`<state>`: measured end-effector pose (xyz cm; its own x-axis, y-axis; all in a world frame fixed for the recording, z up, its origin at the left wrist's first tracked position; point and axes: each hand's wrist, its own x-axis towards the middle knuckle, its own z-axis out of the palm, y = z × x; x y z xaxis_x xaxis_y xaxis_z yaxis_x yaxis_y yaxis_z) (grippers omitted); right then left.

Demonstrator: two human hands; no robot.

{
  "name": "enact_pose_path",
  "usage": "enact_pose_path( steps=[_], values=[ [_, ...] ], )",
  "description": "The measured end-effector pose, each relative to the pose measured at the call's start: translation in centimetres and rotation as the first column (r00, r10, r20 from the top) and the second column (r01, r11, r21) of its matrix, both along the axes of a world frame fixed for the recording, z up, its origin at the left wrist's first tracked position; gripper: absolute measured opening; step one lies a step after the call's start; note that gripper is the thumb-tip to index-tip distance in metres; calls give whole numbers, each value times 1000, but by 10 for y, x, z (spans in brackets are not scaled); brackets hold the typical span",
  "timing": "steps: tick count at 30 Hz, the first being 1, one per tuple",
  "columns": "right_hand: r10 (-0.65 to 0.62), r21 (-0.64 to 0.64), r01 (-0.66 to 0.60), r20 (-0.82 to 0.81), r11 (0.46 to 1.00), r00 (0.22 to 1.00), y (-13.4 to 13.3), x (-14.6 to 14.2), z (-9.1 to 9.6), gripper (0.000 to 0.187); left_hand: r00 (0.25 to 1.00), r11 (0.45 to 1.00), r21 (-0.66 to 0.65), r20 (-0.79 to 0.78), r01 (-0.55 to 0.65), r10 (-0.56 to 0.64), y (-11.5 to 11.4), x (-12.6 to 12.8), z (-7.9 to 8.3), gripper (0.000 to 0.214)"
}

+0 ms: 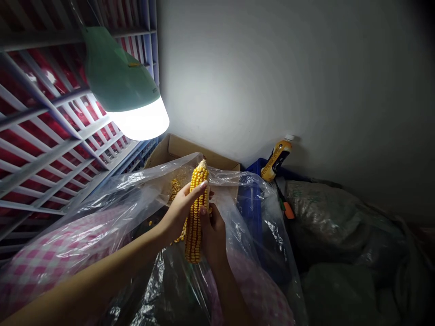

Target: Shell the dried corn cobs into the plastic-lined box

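Both my hands hold a dried yellow corn cob (195, 213) upright, with part of its kernels gone on one side. My left hand (180, 210) reaches in from the lower left, its fingers wrapped over the cob's upper half. My right hand (212, 233) grips the cob's lower half from the near side. Below the cob hangs a transparent plastic bag (146, 188), lining a cardboard box (190, 151). Loose corn kernels (175, 190) lie in the bag just behind my left hand.
A glowing green-capped LED bulb (136, 117) hangs close at upper left, before a white metal rack (50, 136). A pink checked cloth (57, 253) lies at lower left. To the right are a blue crate (253, 199), a yellow bottle (277, 158), and bulging grey sacks (326, 217) against a wall.
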<state>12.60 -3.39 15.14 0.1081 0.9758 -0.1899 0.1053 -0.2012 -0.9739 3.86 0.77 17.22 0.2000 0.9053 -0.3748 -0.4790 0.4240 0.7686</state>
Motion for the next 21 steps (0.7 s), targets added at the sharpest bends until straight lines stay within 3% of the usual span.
enact_pose_path(
  steps=[4,10,17,21],
  values=[
    [35,-26,-30,225,999,974,-3,-2,2,31,998,999,-37,-50,-28,26,4,-3,1,39],
    [117,22,-127,268,992,956,-8,-4,14,30,996,997,-62,-88,-41,35,-1,1,-2,38],
    [6,110,-38,282,993,959,-12,-9,-13,32,996,996,-81,-82,-43,36,-2,2,-10,38],
    [0,109,-31,270,994,963,-11,-10,-15,33,997,995,-82,-68,-47,42,-2,1,-13,40]
  ],
)
